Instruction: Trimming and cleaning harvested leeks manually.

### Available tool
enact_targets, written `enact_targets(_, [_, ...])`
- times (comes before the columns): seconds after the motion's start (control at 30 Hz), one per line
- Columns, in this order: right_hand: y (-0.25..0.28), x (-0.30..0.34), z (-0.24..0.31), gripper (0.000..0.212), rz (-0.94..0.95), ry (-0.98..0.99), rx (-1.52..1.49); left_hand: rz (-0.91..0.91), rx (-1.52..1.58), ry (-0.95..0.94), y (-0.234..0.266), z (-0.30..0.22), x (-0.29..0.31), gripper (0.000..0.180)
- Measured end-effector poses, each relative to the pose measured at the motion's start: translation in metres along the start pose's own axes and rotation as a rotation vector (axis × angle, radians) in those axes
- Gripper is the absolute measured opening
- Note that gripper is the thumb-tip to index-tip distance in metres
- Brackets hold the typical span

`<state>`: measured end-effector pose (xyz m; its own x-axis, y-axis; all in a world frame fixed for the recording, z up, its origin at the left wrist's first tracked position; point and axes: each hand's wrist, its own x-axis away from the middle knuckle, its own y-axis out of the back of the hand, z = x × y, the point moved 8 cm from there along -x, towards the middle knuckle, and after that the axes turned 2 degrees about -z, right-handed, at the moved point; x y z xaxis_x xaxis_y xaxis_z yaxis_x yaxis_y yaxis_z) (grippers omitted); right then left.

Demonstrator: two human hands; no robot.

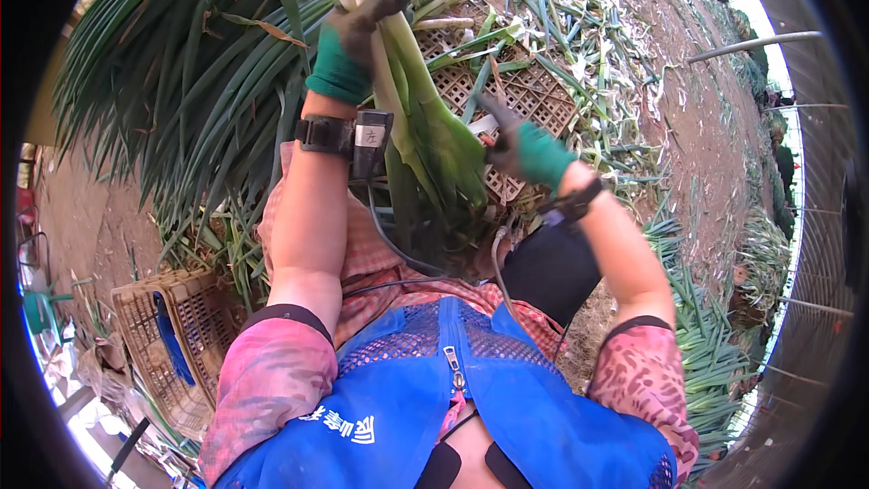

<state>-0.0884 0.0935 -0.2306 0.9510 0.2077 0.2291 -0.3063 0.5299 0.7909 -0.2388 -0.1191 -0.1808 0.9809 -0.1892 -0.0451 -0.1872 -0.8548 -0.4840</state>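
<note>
My left hand, in a green glove with dark, dirty fingers, is closed around the pale stems of a few leeks. Their white ends point up and away from me, and their green leaves fan down toward my lap. Beside those leaves, on the right, is my right hand, gloved the same way. It is smeared by motion, with one finger stretched out. A small orange-red spot shows at its fingertips, too small to name. Left of my left hand lies a big heap of leeks with long dark green leaves.
A plastic crate lies ahead under leaf scraps. Peeled leaf litter covers the soil on the right. Another beige crate stands at lower left, and more leeks lie at lower right. A cable runs from my left wrist.
</note>
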Motion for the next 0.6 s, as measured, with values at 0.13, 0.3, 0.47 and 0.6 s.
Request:
enact_targets(0.13, [-0.145, 0.037, -0.043, 0.065, 0.587, -0.076, 0.161, 0.286, 0.388, -0.172, 0.020, -0.051, -0.003, 0.038])
enact_targets(0.3, [-0.138, 0.074, -0.087, 0.035, 0.695, -0.211, 0.518, 0.589, 0.745, -0.277, 0.047, -0.131, 0.040, 0.069])
enact_targets(0.47, [0.002, 0.024, -0.009, 0.045, -0.034, -0.067, 0.245, 0.565, 0.631, -0.212, 0.045, -0.111, 0.043, 0.065])
enact_targets(0.6, [0.045, 0.017, 0.110, 0.065, -0.196, 0.159, -0.361, 0.679, 0.664, -0.204, 0.005, -0.108, 0.056, 0.065])
